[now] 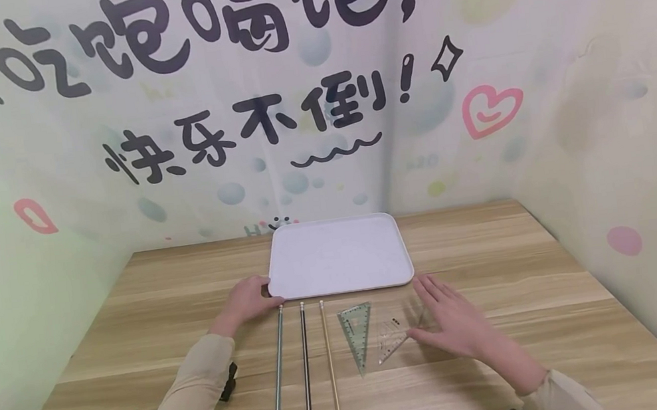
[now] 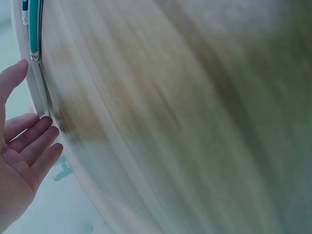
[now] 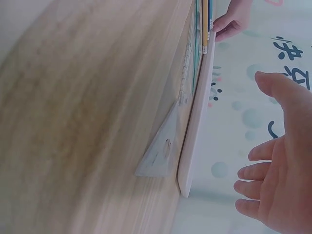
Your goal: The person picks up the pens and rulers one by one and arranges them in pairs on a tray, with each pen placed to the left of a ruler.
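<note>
hands (image 1: 246, 300) (image 1: 451, 319) flank tray (image 1: 337, 231), pencils (image 1: 305, 354), set squares (image 1: 356, 332).

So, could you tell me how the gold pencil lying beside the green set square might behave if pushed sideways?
The gold pencil looks thin and round, so it would probably roll across the smooth wooden table. It likely stays stiff and feels light. Rolling left, it may bump the black pencil.

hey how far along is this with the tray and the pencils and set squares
Hardly begun. The white tray holds nothing. The left hand touches its near left corner; the right hand hovers open beside the small set square. Three pencils and the larger set square lie on the table.
</note>
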### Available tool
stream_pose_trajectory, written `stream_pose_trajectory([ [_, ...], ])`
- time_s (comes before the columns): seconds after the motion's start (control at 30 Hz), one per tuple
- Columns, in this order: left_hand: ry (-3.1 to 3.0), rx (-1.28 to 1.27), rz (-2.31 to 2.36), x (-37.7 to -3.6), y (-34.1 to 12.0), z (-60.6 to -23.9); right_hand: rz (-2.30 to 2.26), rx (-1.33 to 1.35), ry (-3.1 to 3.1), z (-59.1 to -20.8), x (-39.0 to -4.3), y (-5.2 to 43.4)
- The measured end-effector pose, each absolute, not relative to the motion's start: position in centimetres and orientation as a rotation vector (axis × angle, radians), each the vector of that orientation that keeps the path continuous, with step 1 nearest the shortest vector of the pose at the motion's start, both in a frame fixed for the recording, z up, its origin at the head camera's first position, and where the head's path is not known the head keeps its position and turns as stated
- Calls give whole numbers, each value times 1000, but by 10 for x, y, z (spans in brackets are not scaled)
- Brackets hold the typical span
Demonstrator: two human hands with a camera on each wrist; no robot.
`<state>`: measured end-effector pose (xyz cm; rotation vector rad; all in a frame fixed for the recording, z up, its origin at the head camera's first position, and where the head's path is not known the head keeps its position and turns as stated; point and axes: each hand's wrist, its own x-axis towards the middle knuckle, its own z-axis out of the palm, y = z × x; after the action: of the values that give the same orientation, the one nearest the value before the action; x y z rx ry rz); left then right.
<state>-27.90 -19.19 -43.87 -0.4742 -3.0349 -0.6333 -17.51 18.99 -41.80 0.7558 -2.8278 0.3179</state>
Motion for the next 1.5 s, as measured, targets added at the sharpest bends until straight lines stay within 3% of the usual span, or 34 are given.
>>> stream_pose_trajectory([
  [1.5,-3045,-448,-696,-278,-191,-438,281,897,-2781,-416,-172,148],
])
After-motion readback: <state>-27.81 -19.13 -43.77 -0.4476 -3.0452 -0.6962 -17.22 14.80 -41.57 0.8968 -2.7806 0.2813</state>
